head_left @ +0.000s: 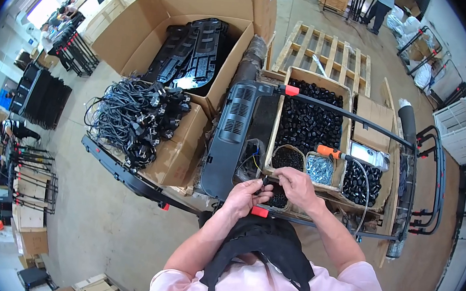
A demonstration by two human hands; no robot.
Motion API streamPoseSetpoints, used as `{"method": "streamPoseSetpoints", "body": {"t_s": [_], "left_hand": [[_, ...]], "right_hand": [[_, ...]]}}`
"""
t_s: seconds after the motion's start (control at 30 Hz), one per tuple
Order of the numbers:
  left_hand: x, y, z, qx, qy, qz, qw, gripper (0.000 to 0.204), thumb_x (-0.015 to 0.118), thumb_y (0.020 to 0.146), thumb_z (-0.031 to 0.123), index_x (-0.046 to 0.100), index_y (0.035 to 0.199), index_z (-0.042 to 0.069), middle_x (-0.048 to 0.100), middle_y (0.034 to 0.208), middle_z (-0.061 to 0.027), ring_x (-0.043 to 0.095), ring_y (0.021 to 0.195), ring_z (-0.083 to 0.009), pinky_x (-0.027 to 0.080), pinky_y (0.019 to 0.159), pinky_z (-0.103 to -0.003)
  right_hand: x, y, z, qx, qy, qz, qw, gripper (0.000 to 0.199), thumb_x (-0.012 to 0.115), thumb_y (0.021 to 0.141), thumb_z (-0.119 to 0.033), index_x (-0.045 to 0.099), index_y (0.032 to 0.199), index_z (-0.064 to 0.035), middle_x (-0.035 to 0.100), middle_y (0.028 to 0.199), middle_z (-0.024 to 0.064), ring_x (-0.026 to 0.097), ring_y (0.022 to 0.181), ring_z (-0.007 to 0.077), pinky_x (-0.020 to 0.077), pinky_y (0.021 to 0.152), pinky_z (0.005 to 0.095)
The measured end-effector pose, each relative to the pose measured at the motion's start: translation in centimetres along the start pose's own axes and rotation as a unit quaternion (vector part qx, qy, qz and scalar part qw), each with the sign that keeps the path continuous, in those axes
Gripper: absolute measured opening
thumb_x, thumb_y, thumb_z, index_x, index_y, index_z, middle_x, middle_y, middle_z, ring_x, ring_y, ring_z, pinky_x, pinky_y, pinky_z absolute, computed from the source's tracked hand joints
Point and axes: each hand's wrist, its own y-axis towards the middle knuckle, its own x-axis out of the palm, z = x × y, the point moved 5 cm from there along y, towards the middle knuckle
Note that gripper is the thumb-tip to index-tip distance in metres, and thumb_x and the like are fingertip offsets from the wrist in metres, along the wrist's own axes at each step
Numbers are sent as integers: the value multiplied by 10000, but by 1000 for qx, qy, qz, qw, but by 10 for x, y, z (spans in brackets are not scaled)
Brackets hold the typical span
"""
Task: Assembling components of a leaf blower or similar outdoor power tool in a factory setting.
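Observation:
In front of my body, my left hand (246,197) is closed around a small black part (265,181). Fingers bent and pinched, my right hand (295,187) comes up close to that part; what is between its fingertips is too small to make out. Both hands are above the near end of a frame of black tubes (355,117) with red clips. Left of them lies the frame's black plastic housing (232,140) with vent slots. Thin coloured wires (255,158) show inside its opening. An orange-handled power screwdriver (329,151) with a grey cord rests across the parts bins to the right.
Bins hold black plastic caps (312,117), silvery screws (319,169) and small dark pieces (288,158). Bundled black cables (128,114) lie on a carton at left. Behind them, a large open carton (135,50) contains black panels. A wooden pallet (328,53) lies beyond the bins.

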Motion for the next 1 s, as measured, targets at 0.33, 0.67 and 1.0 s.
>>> {"method": "streamPoseSetpoints", "body": {"t_s": [0.33,0.67,1.0], "left_hand": [[-34,-9,2,39,-3,10,999,242,528,1127,226,657,1210,39,728,1098,-89,733,944,-183,646,870,-331],[-74,-71,32,115,117,93,982,261,527,1132,313,621,1105,71,673,956,-26,588,712,-70,418,569,-229],[-111,-120,42,143,48,14,988,347,607,1082,180,592,1398,37,645,1125,-38,579,952,-100,489,824,-242]], "right_hand": [[51,20,-34,-159,-88,-46,982,244,775,823,-75,675,1039,-21,652,921,121,673,870,309,563,763,409],[121,72,-55,-142,-83,-62,984,200,790,847,-118,701,998,-21,646,847,114,685,790,293,566,702,404],[188,127,-51,-120,-116,-49,985,224,774,857,-138,725,1045,-26,658,842,108,676,768,297,557,715,418]]}}
